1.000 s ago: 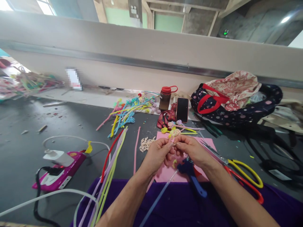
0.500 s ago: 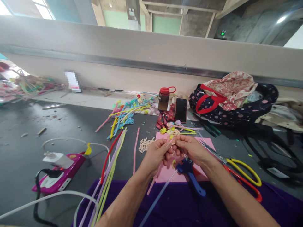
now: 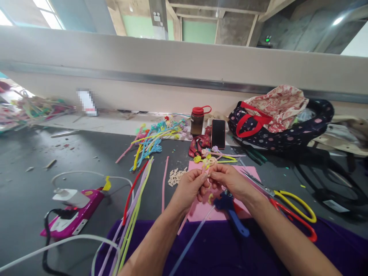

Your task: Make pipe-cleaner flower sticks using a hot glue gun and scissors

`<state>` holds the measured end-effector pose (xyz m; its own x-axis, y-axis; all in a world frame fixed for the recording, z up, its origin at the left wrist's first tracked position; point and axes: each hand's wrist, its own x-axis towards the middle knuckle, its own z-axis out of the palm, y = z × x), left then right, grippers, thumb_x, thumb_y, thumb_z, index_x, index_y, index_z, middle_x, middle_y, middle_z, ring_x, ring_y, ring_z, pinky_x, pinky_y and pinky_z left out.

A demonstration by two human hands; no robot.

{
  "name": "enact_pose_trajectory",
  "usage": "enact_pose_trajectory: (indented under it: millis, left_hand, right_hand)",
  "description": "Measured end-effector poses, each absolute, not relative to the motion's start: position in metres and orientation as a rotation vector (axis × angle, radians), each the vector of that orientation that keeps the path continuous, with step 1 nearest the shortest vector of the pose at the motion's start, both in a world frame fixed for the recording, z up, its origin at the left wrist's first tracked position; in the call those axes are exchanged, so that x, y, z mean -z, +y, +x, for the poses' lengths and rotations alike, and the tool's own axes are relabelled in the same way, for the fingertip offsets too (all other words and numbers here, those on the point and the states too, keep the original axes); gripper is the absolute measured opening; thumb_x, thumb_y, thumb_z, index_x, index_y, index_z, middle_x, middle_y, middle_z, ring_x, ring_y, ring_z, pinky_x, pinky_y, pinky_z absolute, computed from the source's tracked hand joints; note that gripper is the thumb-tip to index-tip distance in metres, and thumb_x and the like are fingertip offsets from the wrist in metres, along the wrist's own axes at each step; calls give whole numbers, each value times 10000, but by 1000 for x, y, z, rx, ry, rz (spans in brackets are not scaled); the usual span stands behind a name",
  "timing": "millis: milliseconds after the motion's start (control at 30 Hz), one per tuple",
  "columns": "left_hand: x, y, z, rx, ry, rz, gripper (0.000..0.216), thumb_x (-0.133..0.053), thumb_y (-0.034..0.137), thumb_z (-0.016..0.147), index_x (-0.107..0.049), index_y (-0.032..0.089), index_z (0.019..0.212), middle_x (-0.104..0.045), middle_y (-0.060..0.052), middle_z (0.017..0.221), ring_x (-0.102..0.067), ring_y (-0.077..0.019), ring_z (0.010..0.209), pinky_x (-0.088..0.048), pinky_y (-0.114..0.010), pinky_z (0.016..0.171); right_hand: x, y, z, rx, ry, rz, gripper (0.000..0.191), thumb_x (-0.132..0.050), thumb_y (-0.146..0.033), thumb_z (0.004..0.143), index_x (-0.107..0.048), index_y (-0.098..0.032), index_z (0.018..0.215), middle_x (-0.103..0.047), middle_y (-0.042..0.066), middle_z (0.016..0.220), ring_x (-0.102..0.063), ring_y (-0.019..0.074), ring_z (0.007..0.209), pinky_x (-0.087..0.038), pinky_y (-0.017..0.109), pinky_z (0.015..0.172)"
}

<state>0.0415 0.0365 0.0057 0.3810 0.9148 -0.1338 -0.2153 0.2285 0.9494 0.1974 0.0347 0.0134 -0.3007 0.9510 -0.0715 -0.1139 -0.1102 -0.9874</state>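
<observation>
Over a pink sheet [image 3: 198,214], my left hand [image 3: 195,186] and my right hand [image 3: 227,178] meet fingertip to fingertip. Both are closed in a pinch on a pink pipe cleaner [image 3: 183,225], whose tail hangs below my left hand. The pinched part is small and mostly covered by my fingers. Just beyond the fingertips lie yellow, pink and lilac pipe-cleaner flowers [image 3: 214,157]. A blue glue gun [image 3: 231,214] with a long translucent stick [image 3: 191,241] rests under my wrists. Left of my left hand is a heap of short beige pieces [image 3: 176,177].
Scissors [image 3: 283,195] with yellow and red handles lie on the right. Pipe cleaners [image 3: 133,214] and a magenta power strip [image 3: 74,218] with cables are on the left. Behind are a bundle of pipe cleaners [image 3: 155,140], a bottle [image 3: 197,122], a phone [image 3: 218,134] and a bag [image 3: 270,138].
The view has shifted slightly. Both hands keep their pinch in nearly the same place, with only a small shift of the fingers.
</observation>
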Motion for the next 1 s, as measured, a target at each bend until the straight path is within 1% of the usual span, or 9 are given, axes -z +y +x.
enact_pose_trajectory:
  millis: [167,433,633,833,900,933,1000]
  left_hand:
    - [-9,36,42,-887,805,1035,283,-600,394,750,-528,146,634,-525,47,472,-382,-30,311,-280,-137,285]
    - [-13,36,42,-867,779,1002,279,-613,394,743,-514,149,652,-532,53,484,-376,-29,303,-274,-140,273]
    - [-14,35,43,-865,788,1012,247,-614,355,753,-517,147,660,-536,56,496,-385,-27,300,-288,-134,265]
    - [-16,34,43,-868,825,1034,240,-617,348,751,-523,146,663,-533,58,484,-391,-28,308,-290,-130,273]
    - [-16,34,43,-865,836,1036,242,-597,344,767,-519,147,651,-511,64,446,-373,-24,301,-272,-123,278]
    - [-16,35,44,-863,837,1035,246,-588,343,773,-517,147,644,-497,67,423,-360,-22,295,-260,-120,279]
    - [-16,35,43,-863,836,1031,251,-582,344,776,-511,149,634,-475,71,395,-341,-22,288,-245,-120,282]
  right_hand:
    - [-12,36,200,-1633,-1258,-971,195,-653,-320,739,-574,-142,727,-594,-19,611,-513,73,481,-353,188,471]
    - [-11,39,201,-1710,-1225,-905,217,-651,-341,751,-567,-141,732,-603,-16,597,-513,66,466,-350,170,449]
    - [-10,40,203,-1703,-1249,-878,220,-657,-347,742,-570,-146,723,-586,-31,566,-501,59,446,-318,157,426]
    - [-15,43,203,-1667,-1294,-915,188,-623,-321,760,-568,-146,716,-573,-37,563,-497,61,437,-324,162,430]
    - [-23,41,206,-1599,-1358,-975,159,-607,-293,771,-579,-146,717,-581,-28,582,-511,72,465,-328,169,441]
    - [-29,37,208,-1514,-1421,-1040,144,-588,-277,783,-588,-147,724,-591,-19,611,-525,80,495,-336,176,455]
    - [-40,22,213,-1157,-1641,-1278,164,-511,-267,828,-603,-159,747,-606,-1,695,-559,107,590,-366,201,511]
